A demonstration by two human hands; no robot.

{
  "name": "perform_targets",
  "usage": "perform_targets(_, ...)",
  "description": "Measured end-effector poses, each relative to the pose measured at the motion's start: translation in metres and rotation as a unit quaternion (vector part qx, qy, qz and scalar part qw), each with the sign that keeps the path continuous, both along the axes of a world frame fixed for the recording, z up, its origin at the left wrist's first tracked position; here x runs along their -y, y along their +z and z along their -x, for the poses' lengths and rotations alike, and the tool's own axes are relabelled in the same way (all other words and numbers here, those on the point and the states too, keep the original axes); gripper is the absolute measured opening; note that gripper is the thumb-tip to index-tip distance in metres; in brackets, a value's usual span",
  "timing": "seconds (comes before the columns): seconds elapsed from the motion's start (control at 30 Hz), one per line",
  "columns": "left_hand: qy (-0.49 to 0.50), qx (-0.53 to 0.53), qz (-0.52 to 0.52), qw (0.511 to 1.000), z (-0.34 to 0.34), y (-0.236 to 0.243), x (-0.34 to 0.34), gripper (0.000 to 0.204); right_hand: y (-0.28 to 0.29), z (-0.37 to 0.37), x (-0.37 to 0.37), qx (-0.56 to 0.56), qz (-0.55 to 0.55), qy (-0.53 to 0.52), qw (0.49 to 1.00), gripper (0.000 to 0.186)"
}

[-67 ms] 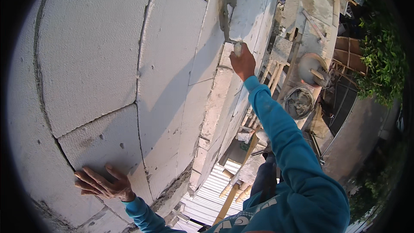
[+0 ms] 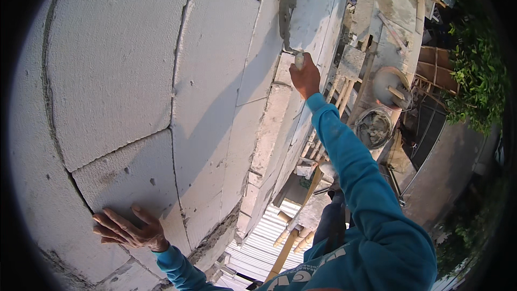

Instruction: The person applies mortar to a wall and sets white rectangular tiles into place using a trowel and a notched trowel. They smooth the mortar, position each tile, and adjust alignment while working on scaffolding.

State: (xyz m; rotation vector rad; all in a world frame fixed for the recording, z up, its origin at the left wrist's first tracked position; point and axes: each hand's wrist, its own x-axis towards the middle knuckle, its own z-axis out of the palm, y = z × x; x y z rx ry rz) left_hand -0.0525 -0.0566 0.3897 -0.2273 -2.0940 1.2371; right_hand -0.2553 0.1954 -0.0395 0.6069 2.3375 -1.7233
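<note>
My right hand [image 2: 306, 78] is closed round the pale handle of a trowel [image 2: 299, 60], up against the corner of a wall of light grey blocks. Only a thin bit of the blade shows beyond the fist. Wet grey mortar [image 2: 287, 8] runs down a joint just above the tool, with a wider smear at its top. At the lower left, my left hand [image 2: 134, 230] lies flat with its fingers spread on a wall block [image 2: 129, 178], holding nothing.
To the right runs a plank scaffold [image 2: 366, 11] with bamboo poles. A bucket of mortar [image 2: 373, 128] stands there beside a round tub [image 2: 390, 87] with a wooden-handled tool in it. Corrugated sheeting [image 2: 264, 237] lies below; leafy branches [image 2: 479, 75] hang at far right.
My right hand has shifted slightly to the right with the trowel, and the mortar strip above it looks a little different in outline. My left hand stays in place.
</note>
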Motion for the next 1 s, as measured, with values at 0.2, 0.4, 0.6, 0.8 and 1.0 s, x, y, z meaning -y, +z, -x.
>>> perform_targets(0.2, -0.014, -0.003, -0.013, 1.0, 0.008, -0.009, 0.003, 0.059, -0.018, 0.123, -0.031, -0.038, 0.082, -0.032, 0.995, 0.042)
perform_targets(0.4, -0.007, -0.013, 0.004, 1.0, 0.002, -0.004, 0.004, 0.061, 0.02, 0.135, -0.052, -0.077, 0.027, 0.001, 0.997, 0.042)
perform_targets(0.6, -0.016, -0.015, 0.011, 1.0, 0.004, -0.004, 0.003, 0.061, 0.02, 0.09, -0.044, -0.18, -0.009, 0.041, 0.983, 0.034)
perform_targets(0.8, -0.012, -0.015, 0.015, 1.0, 0.004, -0.004, 0.004, 0.06, -0.031, 0.057, -0.05, 0.024, 0.155, -0.027, 0.987, 0.025)
perform_targets(1.0, -0.012, -0.023, 0.008, 1.0, 0.002, -0.005, 0.007, 0.06, -0.056, 0.107, -0.04, 0.074, 0.126, -0.046, 0.988, 0.03)
